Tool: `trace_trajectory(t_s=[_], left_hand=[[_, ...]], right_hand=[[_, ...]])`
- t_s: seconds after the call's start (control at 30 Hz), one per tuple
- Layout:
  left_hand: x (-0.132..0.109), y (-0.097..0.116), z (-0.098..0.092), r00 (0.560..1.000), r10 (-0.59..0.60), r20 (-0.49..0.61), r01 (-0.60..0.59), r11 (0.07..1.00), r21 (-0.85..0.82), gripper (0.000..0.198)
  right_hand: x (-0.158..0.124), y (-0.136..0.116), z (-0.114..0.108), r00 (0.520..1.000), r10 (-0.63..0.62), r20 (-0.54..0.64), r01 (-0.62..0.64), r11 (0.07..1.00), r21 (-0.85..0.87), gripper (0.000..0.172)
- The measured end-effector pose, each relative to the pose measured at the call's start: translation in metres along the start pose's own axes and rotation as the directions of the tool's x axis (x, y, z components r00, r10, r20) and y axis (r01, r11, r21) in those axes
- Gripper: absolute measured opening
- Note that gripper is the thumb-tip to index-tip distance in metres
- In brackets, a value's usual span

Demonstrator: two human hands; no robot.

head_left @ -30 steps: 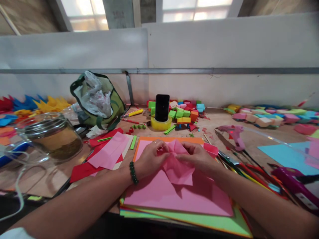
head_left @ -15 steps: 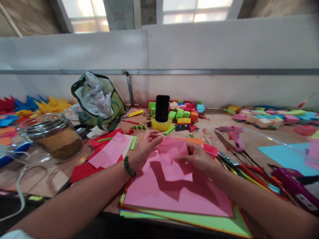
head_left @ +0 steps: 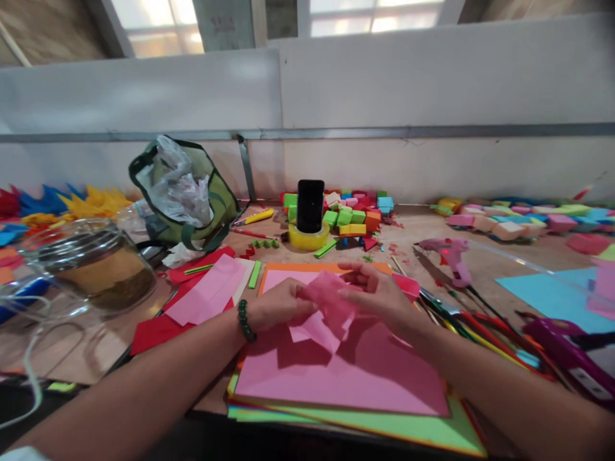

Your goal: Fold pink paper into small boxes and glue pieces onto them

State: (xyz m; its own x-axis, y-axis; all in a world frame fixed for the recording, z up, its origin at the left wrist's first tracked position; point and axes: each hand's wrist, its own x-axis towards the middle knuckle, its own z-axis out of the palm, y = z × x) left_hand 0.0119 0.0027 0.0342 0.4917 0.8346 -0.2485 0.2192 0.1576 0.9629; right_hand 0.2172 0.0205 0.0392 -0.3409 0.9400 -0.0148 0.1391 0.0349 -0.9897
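The left hand (head_left: 281, 306) has its fingers pinched on the left side of a creased pink sheet (head_left: 329, 298), which sits between both hands' fingers, over a paper stack (head_left: 346, 387). The right hand (head_left: 384, 301) has its fingers spread at the sheet's right side; whether its thumb touches the paper, I cannot tell. Left of the left fingers lie cut pink pieces (head_left: 209, 294); beyond both hands' fingers, a black phone (head_left: 310, 205) stands upright at a yellow roll (head_left: 307, 238). Right of the right fingers, a pink glue gun (head_left: 456, 262) rests on the surface (head_left: 408, 237).
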Motion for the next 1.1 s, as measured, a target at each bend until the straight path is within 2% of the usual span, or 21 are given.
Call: trace_trajectory(t_s=[0.07, 0.1, 0.17, 0.2, 0.27, 0.37, 0.53, 0.67, 0.77, 0.9, 0.97, 1.1], left_hand=[[-0.002, 0.002, -0.004, 0.993, -0.054, 0.102, 0.051, 0.998, 0.032, 0.021], [-0.003, 0.004, -0.005, 0.991, -0.068, 0.115, 0.065, 0.997, 0.032, 0.02], [-0.003, 0.005, -0.006, 0.993, -0.092, 0.072, 0.091, 0.996, 0.019, 0.014], [-0.003, 0.006, -0.006, 0.994, -0.103, 0.033, 0.103, 0.995, 0.007, 0.019], [-0.003, 0.007, -0.008, 0.992, -0.119, -0.049, 0.118, 0.993, -0.011, 0.029], [-0.003, 0.007, -0.013, 0.985, -0.129, -0.117, 0.129, 0.992, -0.001, 0.025], [-0.004, 0.005, -0.014, 0.992, -0.107, -0.068, 0.112, 0.99, 0.08, 0.02], [-0.005, 0.008, -0.013, 0.989, -0.082, -0.121, 0.094, 0.991, 0.092, 0.019], [-0.006, 0.008, -0.015, 0.985, -0.072, -0.156, 0.086, 0.993, 0.083, 0.023], [-0.004, 0.004, -0.015, 0.99, -0.002, -0.144, 0.028, 0.983, 0.181, 0.013], [-0.004, 0.003, -0.012, 0.991, 0.014, -0.135, 0.01, 0.984, 0.178, 0.012], [-0.004, 0.004, -0.009, 0.986, -0.055, -0.159, 0.069, 0.994, 0.085, 0.029]], right_hand=[[-0.001, -0.001, -0.002, 0.999, -0.007, 0.04, 0.011, 0.997, -0.076, 0.048], [0.0, -0.001, -0.003, 0.998, -0.019, 0.066, 0.026, 0.993, -0.114, 0.04], [0.002, 0.003, -0.006, 0.994, -0.031, 0.101, 0.045, 0.99, -0.136, 0.03], [0.004, 0.005, -0.009, 0.993, -0.019, 0.114, 0.033, 0.992, -0.122, 0.028], [0.008, 0.009, -0.014, 0.992, 0.026, 0.12, -0.017, 0.997, -0.08, 0.027], [0.012, 0.01, -0.02, 0.983, 0.091, 0.157, -0.08, 0.994, -0.071, 0.025], [0.01, 0.009, -0.018, 0.959, 0.083, 0.269, -0.06, 0.994, -0.095, 0.025], [0.011, 0.012, -0.022, 0.96, 0.047, 0.275, 0.015, 0.976, -0.218, 0.018], [0.012, 0.012, -0.024, 0.947, 0.053, 0.316, 0.023, 0.973, -0.231, 0.018], [0.009, 0.007, -0.017, 0.949, 0.04, 0.311, 0.019, 0.983, -0.185, 0.028], [0.008, 0.007, -0.012, 0.954, 0.028, 0.298, 0.028, 0.983, -0.181, 0.027], [0.008, 0.012, -0.009, 0.966, 0.028, 0.257, 0.009, 0.99, -0.144, 0.024]])
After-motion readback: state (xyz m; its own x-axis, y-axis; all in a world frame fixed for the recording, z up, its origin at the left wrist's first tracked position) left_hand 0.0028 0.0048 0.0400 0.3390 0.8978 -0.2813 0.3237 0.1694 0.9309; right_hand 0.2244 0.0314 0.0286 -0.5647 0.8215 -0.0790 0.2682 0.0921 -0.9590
